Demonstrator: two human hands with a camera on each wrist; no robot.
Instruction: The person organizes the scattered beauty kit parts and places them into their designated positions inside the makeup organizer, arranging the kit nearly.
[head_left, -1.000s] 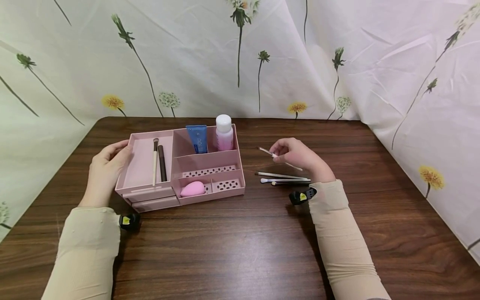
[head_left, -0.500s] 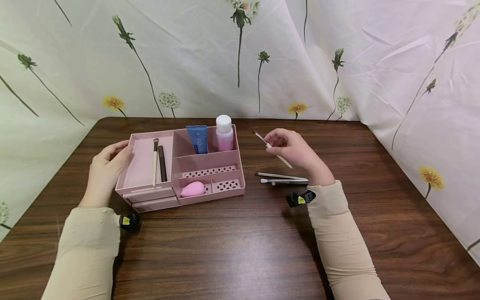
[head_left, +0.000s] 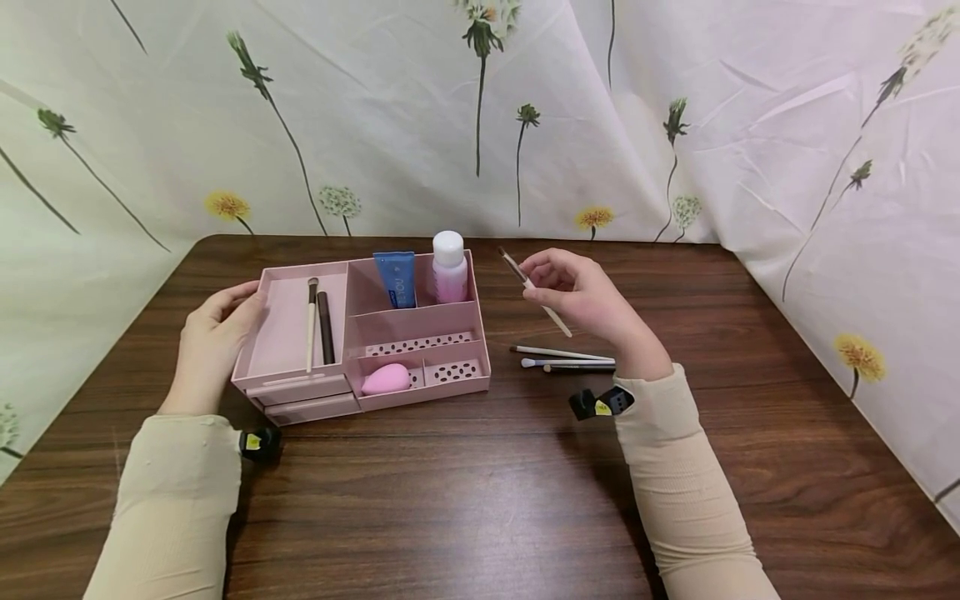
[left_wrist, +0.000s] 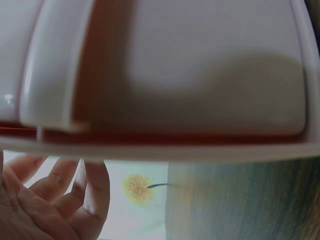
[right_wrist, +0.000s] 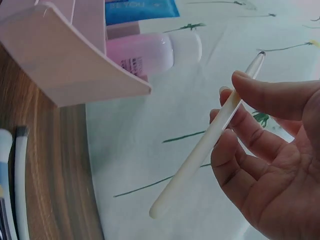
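My right hand (head_left: 581,296) pinches a slim makeup brush (head_left: 551,312) with a white handle between thumb and fingers, tilted above the table. In the right wrist view, the brush (right_wrist: 195,155) slants with its bristle end up. My left hand (head_left: 213,346) rests its fingers against the left side of a pink makeup organizer (head_left: 288,379). A light-handled brush (head_left: 311,333) and a dark pen-like stick (head_left: 325,329) lie in its left tray. Other compartments hold a blue tube (head_left: 397,279), a white-capped pink bottle (head_left: 450,279) and a pink makeup sponge (head_left: 387,379).
Several more brushes (head_left: 570,361) lie on the wooden table (head_left: 450,508) below the right hand. Two drawers (head_left: 311,408) form the organizer's front left. A floral cloth (head_left: 420,125) hangs behind the table.
The right hand has lifted up and to the left with the brush, which has turned to a steeper slant. The left hand and organizer have stayed put.
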